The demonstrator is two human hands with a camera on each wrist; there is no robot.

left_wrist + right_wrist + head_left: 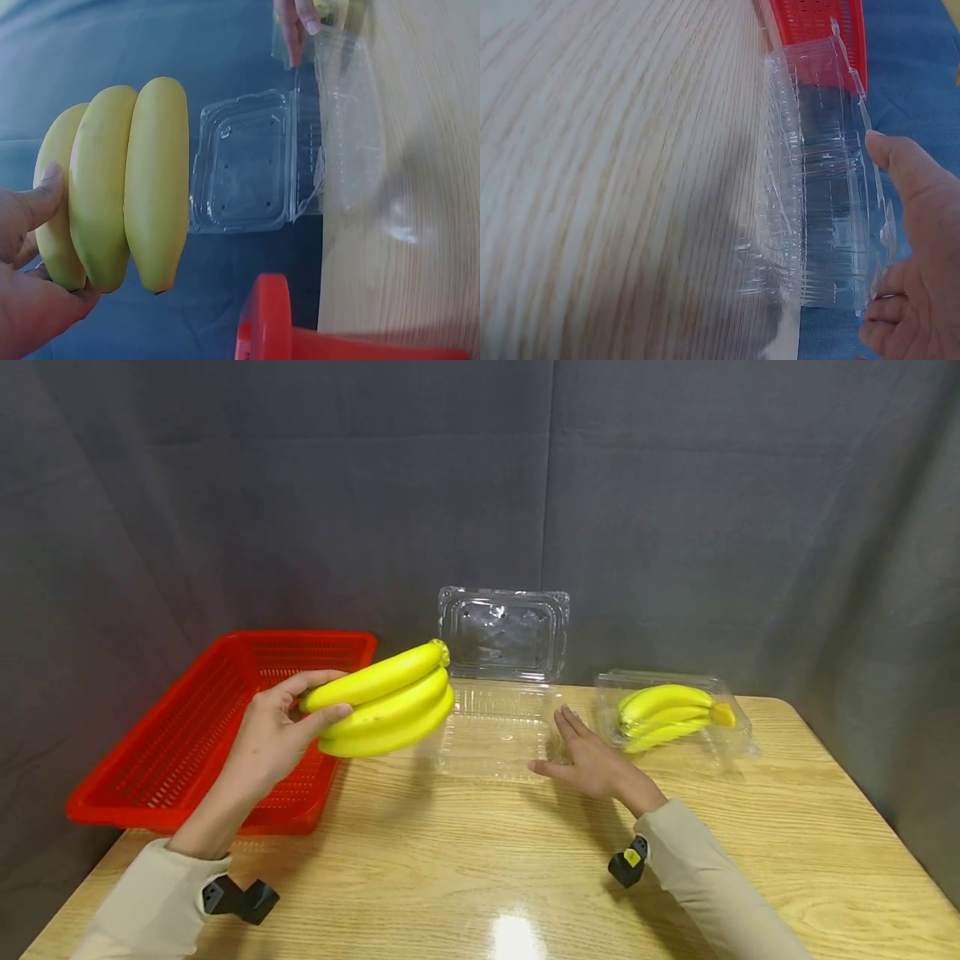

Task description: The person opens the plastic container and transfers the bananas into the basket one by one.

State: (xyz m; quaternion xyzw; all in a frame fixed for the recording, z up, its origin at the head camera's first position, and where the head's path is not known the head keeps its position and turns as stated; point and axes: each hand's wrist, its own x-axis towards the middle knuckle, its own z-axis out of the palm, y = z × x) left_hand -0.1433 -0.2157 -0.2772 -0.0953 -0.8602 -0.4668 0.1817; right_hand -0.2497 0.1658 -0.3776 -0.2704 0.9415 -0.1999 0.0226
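Note:
My left hand (273,735) grips a bunch of three yellow bananas (386,700) by one end and holds it in the air between the red basket (187,727) and an open clear clamshell box (498,727). In the left wrist view the bananas (120,195) fill the left side, with my thumb on them. My right hand (585,756) lies open with straight fingers against the right edge of the box's tray. The box's lid (504,633) stands upright against the backdrop. The right wrist view shows the clamshell box (817,187) beside my right hand's fingers (911,176).
A second clear clamshell (675,718), closed, holds another banana bunch at the right rear of the wooden table (480,860). The red basket sits at the table's left edge. A dark curtain hangs behind everything.

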